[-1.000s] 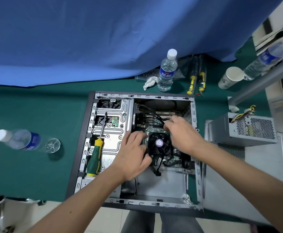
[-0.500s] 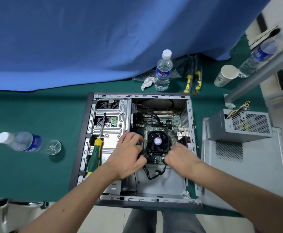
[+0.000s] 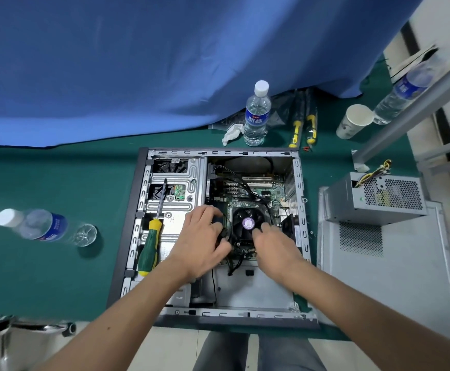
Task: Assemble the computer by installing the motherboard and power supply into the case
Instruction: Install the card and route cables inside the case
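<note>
The open grey computer case (image 3: 142,210) lies flat on the green mat. Inside it sits the green motherboard (image 3: 269,191) with a black CPU fan (image 3: 246,219) on top. My left hand (image 3: 203,236) grips the fan block's left side, fingers curled round its edge. My right hand (image 3: 274,243) holds the fan's near right corner, fingertips on its rim. The grey power supply (image 3: 376,199) stands outside the case to the right, on the loose side panel (image 3: 390,263), with its wires sticking up.
A green and yellow screwdriver (image 3: 150,242) lies on the drive bay in the case. Water bottles lie at the left (image 3: 32,227) and stand behind the case (image 3: 256,115). More screwdrivers (image 3: 303,124), a paper cup (image 3: 353,121) and a metal rail (image 3: 411,108) sit at the back right.
My right hand has come from the far side of the fan to its near right corner. The left hand has stayed on the fan's left side. The motherboard has shifted slightly in the case.
</note>
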`<state>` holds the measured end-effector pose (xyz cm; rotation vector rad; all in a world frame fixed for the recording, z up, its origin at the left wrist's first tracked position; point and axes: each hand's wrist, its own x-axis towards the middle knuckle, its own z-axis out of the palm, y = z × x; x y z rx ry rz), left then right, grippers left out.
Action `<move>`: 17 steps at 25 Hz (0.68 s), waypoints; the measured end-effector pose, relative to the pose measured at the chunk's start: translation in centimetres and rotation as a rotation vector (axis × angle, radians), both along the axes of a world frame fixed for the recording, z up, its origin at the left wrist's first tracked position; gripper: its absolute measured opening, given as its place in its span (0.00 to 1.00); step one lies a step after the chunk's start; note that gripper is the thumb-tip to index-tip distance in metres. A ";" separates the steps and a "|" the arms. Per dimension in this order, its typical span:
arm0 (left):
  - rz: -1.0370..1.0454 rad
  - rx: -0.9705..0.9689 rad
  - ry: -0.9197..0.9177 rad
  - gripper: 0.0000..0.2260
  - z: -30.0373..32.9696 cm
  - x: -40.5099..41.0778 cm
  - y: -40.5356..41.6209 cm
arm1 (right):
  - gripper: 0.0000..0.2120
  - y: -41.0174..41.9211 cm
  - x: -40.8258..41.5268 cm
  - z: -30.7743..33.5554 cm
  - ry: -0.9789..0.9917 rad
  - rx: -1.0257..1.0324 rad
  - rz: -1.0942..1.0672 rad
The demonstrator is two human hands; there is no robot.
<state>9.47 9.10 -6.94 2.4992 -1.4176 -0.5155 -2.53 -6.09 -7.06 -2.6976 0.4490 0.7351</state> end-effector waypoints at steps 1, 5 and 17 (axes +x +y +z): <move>0.007 -0.001 0.007 0.19 -0.1 -0.2 -0.1 | 0.25 -0.1 0.0 -0.4 0.001 -0.003 -0.044; -0.011 0.023 -0.027 0.22 -0.3 -0.3 0.2 | 0.35 0.4 -0.1 -1.5 0.075 0.006 -0.050; 0.175 -0.171 0.113 0.14 -1.2 -0.1 0.2 | 0.10 4.5 0.2 1.2 -0.088 0.998 -0.563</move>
